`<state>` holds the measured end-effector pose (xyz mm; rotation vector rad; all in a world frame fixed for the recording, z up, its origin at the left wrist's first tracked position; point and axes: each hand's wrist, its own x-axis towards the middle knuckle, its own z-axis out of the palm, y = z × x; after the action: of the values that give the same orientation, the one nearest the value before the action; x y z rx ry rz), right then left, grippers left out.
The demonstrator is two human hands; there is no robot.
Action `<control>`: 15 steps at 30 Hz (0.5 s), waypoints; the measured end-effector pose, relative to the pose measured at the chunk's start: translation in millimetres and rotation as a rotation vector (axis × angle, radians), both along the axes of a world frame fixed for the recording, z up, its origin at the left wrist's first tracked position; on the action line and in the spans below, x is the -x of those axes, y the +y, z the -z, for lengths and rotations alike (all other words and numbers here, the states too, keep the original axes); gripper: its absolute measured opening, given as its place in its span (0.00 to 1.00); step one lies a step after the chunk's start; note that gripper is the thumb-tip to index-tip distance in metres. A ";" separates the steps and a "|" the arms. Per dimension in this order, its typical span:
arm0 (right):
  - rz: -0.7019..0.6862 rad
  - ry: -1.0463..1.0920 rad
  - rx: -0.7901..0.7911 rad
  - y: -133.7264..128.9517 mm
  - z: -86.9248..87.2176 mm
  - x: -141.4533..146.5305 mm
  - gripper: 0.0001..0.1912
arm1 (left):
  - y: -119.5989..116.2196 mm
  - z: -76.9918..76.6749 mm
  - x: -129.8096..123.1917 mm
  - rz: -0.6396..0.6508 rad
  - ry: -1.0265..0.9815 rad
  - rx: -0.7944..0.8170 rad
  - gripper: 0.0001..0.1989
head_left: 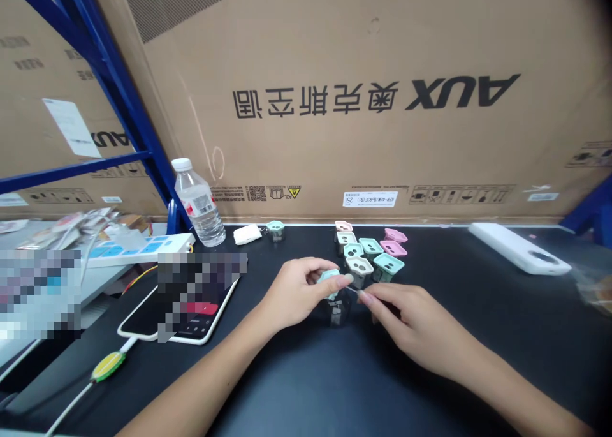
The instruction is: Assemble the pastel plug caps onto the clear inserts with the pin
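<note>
My left hand [310, 289] is closed round the mint top of a small sharpener-like piece [337, 311] with a dark see-through body, held above the black table. Just to its right, my right hand [399, 306] pinches a thin, pale rod [352, 289] whose far end reaches the mint top by my left thumb. Behind my hands stands a cluster of similar small pieces: a cream one [359, 266], a mint one [388, 266], a pink one [393, 248] and several others. Another mint piece [275, 228] stands apart, farther left.
A water bottle [201, 207] stands at the back left, beside a white case [247, 234]. Two phones [210, 309], a cable [79, 399] and a power strip [143, 251] lie left. At right is a white device [519, 249]. A large carton [310, 150] rises behind the black table [296, 386].
</note>
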<state>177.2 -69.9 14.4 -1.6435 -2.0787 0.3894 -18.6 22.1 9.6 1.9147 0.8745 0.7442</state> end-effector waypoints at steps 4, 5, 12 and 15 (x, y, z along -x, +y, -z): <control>-0.040 0.043 -0.024 1.8 0.6 -1.1 0.17 | -1.3 -1.6 1.7 -0.012 0.026 -0.073 0.25; -0.044 0.064 -0.024 2.2 1.0 -1.5 0.16 | -1.5 -2.3 2.0 -0.008 0.028 -0.086 0.25; -0.003 0.129 -0.021 4.7 4.0 -1.0 0.16 | -2.2 -4.1 2.9 0.001 0.047 -0.159 0.23; 0.014 0.093 -0.071 5.7 3.9 0.0 0.18 | -1.2 -3.7 3.6 0.008 0.058 -0.198 0.22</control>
<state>177.2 -64.2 10.4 -1.5681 -1.9888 0.3760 -22.2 20.9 13.3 2.1224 0.8537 0.7989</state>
